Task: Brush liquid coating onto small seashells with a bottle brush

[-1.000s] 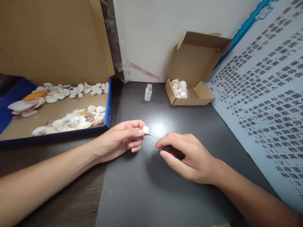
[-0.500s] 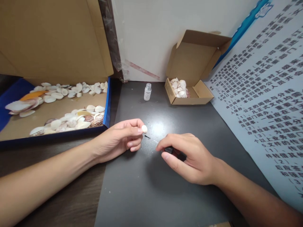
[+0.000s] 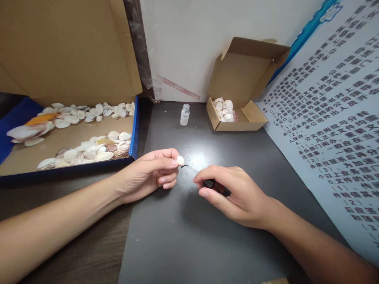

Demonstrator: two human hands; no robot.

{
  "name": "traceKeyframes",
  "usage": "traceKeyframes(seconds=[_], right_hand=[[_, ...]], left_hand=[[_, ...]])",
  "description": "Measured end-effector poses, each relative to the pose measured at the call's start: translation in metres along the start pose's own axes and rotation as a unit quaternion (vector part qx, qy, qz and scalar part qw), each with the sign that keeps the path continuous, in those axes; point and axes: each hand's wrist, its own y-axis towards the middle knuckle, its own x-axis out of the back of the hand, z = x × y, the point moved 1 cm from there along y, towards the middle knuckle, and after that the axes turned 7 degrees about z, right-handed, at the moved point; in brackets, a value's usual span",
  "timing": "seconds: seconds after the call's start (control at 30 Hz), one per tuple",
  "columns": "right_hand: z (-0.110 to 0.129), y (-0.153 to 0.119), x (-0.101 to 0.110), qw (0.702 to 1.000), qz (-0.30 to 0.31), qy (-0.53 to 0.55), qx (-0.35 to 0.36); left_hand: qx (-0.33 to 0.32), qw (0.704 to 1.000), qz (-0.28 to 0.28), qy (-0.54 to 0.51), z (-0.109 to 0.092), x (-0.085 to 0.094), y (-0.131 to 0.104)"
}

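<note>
Two hands: both at work over the middle of the counter [image 3: 100, 244], facing each other.
Left hand [image 3: 156, 171]: thumb and forefinger pinched together on a small white shell [image 3: 180, 160], the other fingers curled loosely below.
Right hand [image 3: 233, 193]: closed round the black cap [image 3: 209, 184] of a thin brush [image 3: 191, 168], which points left.
Small white shell: out past the left fingertips, near the bright patch of glare; the dark brush tip is right at its lower edge, though I cannot tell whether they touch.
Grey mat [image 3: 166, 244]: lies under the right hand and the brush, with a few pale specks on it.
Bottle [image 3: 184, 115]: clear, labelled, uncapped, upright at the far end of the mat.
Blue-sided box [image 3: 135, 134]: far left, lid raised, one band of shells [image 3: 71, 156] along its near side and another along the far side, an orange piece [image 3: 41, 118] at the left.
Cardboard box [image 3: 239, 126]: far right, lid up, whitish shells [image 3: 226, 109] heaped in its left part.
Printed sheet [image 3: 328, 142]: slants along the right side.
</note>
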Motion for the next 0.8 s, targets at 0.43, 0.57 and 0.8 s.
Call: traceKeyframes(seconds=[0.43,0.57,0.8], right_hand=[[0.0025,0.0001,0.0015,0.999,-0.011,0.005,0.047],[0.0011,0.0006,0.0006,1.0,-0.003,-0.004,0.03],[-0.0001,0.0007,0.0001,1.0,0.001,-0.011,0.0]], left_hand=[[-0.001,1.0,-0.023,0.001,0.0,-0.0024,-0.0001],[0.0,1.0,-0.018,-0.001,0.0004,-0.0018,0.0003],[0.001,1.0,-0.012,-0.003,-0.0005,-0.0016,-0.0002]])
